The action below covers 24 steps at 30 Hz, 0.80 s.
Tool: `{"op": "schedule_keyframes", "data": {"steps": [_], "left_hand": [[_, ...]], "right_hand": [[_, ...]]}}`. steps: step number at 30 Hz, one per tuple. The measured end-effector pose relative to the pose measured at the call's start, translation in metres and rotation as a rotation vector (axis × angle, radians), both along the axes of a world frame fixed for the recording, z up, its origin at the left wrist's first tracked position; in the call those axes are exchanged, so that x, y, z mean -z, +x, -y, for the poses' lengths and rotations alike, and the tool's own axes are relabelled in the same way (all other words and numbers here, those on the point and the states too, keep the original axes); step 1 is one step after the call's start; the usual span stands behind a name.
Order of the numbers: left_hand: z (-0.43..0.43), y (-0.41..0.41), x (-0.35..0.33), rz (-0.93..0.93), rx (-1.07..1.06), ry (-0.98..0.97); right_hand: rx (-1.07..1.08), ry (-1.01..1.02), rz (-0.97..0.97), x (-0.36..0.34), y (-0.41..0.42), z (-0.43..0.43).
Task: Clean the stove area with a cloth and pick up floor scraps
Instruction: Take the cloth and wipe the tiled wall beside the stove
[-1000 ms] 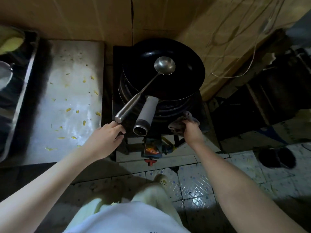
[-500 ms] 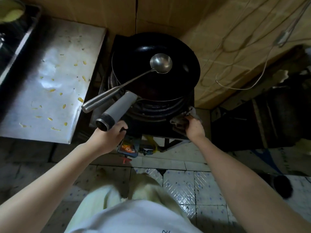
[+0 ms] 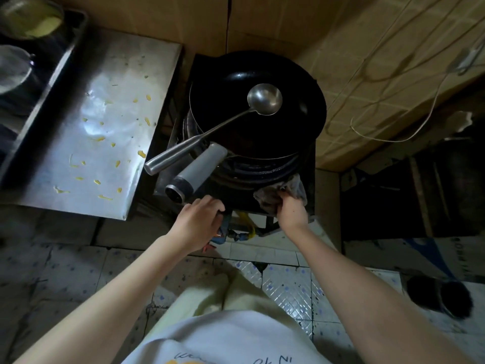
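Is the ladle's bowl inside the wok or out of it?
Inside: the ladle has its bowl in the black wok, handle sticking out over the rim.

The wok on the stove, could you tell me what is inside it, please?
A metal ladle rests in the wok, its handle sticking out over the rim. The bottom beneath its bowl is hidden.

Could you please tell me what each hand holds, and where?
The right hand grips the crumpled grey cloth by its near edge; whether the left hand holds anything cannot be told.
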State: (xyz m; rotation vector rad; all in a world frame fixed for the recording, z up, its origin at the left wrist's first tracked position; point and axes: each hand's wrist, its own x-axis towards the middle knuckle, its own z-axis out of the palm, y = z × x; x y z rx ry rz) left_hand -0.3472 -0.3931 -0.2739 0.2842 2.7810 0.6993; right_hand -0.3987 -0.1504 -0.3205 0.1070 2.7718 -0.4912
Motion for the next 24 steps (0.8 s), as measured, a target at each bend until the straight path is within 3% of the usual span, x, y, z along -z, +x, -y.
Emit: {"op": "schedule_keyframes", "data": {"steps": [10, 19, 24], "left_hand": [[-0.010, 0.007, 0.003, 0.032, 0.010, -0.069], [-0.041, 0.026, 0.005, -0.030, -0.286, -0.125], [-0.056, 0.045, 0.003, -0.005, -0.339, -0.161]], "right_hand": [[-0.073, -0.009, -0.006, -0.007, -0.008, -0.037], [-0.144, -0.093, 0.085, -0.014, -0.012, -0.052], [-0.100, -0.087, 0.112, -0.016, -0.009, -0.036]]}}
